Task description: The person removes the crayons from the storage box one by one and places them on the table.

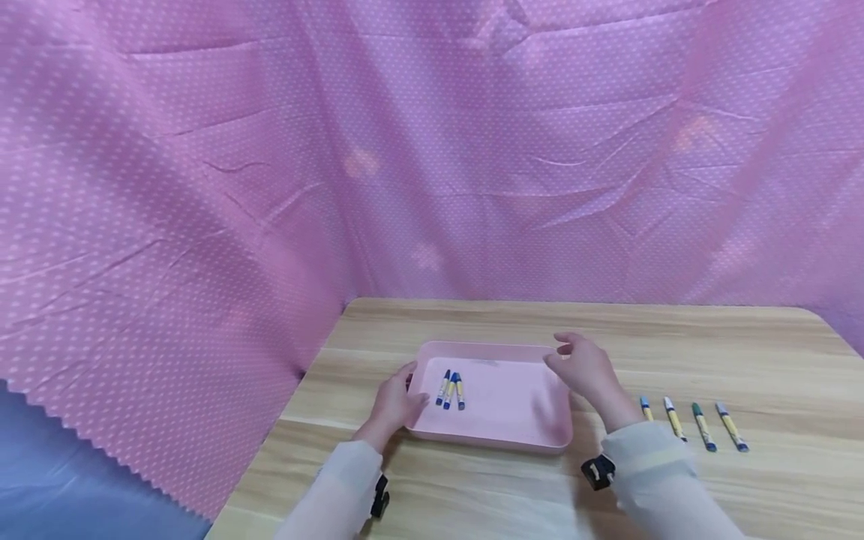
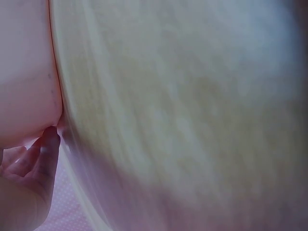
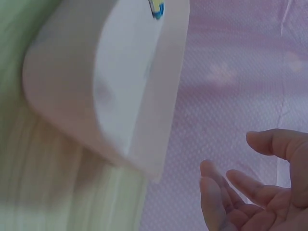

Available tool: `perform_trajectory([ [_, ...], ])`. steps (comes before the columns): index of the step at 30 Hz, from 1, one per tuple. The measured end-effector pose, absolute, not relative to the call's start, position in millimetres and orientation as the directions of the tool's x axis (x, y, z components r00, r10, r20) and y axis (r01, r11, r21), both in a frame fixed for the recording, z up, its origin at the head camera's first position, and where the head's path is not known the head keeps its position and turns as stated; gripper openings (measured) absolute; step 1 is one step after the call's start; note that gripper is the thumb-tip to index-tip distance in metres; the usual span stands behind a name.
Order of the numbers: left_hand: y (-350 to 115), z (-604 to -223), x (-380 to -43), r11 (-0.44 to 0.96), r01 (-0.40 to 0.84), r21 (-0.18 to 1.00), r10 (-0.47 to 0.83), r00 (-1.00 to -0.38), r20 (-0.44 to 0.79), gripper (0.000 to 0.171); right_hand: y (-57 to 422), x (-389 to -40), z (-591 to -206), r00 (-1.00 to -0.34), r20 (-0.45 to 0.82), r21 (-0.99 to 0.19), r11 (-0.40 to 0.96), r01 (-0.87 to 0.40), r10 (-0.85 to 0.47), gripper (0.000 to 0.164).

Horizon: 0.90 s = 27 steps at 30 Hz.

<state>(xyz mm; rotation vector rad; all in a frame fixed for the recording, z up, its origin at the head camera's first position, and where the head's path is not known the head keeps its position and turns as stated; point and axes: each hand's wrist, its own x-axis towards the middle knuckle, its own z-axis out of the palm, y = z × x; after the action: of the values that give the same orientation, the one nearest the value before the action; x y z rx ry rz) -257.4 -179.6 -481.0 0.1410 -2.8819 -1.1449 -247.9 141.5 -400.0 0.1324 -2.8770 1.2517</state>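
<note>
A shallow pink tray [image 1: 499, 437] lies on the wooden table. Inside it, toward the left, are three crayons [image 1: 450, 391] with yellow wrappers and dark blue ends. My left hand [image 1: 393, 403] grips the tray's left side, thumb over the rim and fingers along the outer wall. In the left wrist view, fingertips meet the tray's corner. Over the tray's right rim hovers my right hand [image 1: 586, 369], holding nothing. The right wrist view shows its thumb and fingers [image 3: 211, 197] spread apart, away from the tray wall.
Several more crayons [image 1: 703, 426] lie in a spaced row on the table [image 1: 675, 337] to the right, one partly behind the right sleeve. Pink dotted cloth [image 1: 506, 187] hangs behind the table and along its left side.
</note>
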Motion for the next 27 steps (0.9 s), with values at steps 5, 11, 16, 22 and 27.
perform_trajectory([
  [5, -178, -481, -258, 0.728, -0.081, 0.681, -0.098, -0.995, -0.013, 0.072, 123, -253, -411, -0.995, 0.038, -0.756, 0.648, -0.092, -0.097, 0.055],
  [11, -177, -481, -257, 0.724, -0.088, 0.684, -0.109, -0.994, -0.013, 0.072, 100, -258, -427, -0.989, 0.085, -0.767, 0.625, -0.144, -0.124, 0.05],
  [16, -175, -481, -258, 0.725, -0.096, 0.682, -0.118, -0.993, -0.014, 0.073, 83, -260, -434, -0.985, 0.119, -0.759, 0.628, -0.172, -0.126, 0.048],
  [22, -175, -481, -259, 0.728, -0.122, 0.675, -0.145, -0.989, -0.023, 0.072, 63, -261, -445, -0.988, 0.056, -0.801, 0.583, -0.131, -0.145, 0.053],
  [27, -176, -480, -258, 0.73, -0.129, 0.672, -0.151, -0.988, -0.025, 0.072, 47, -264, -455, -0.988, 0.062, -0.818, 0.56, -0.13, -0.139, 0.051],
])
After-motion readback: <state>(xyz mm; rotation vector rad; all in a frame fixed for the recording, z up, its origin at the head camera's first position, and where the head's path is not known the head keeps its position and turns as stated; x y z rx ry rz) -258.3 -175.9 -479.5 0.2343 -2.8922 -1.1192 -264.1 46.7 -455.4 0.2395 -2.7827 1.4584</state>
